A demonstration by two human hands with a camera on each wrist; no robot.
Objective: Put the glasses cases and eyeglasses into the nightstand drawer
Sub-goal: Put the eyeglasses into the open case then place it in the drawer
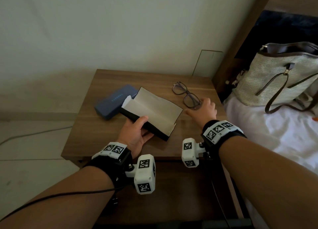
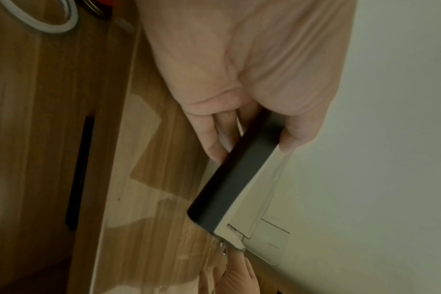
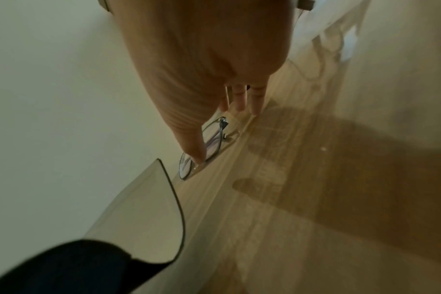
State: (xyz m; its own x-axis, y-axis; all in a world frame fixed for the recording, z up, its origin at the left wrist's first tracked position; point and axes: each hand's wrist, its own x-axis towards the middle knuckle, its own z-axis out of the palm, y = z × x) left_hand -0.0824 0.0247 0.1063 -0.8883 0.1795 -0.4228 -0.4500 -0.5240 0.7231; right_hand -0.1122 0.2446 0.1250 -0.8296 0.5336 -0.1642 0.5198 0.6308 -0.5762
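Left hand (image 1: 136,135): the near long edge of the black glasses case (image 1: 151,113) is gripped, thumb laid on top of the black shell, fingers curled beneath it. In the left wrist view the dark shell (image 2: 229,185) is seen clamped between thumb and fingers. The case is held open, its pale lining turned upward, the flap raised toward the wall.

Right hand (image 1: 203,109): fingers are extended and loosely spread, lowered onto the near lens end of the eyeglasses (image 1: 186,94). In the right wrist view the thumb is seen touching the frame (image 3: 204,147); the other fingertips (image 3: 254,103) are held at the wood just beyond it. No closed pinch is seen.

The eyeglasses are lying folded on the nightstand top (image 1: 106,137), right of the open case and apart from it. A blue glasses case (image 1: 115,101) is lying shut on the top, left of the black one and just beside its far corner.

Beyond the nightstand, a woven handbag (image 1: 275,77) is seen on the white bedding (image 1: 275,134) to the right.
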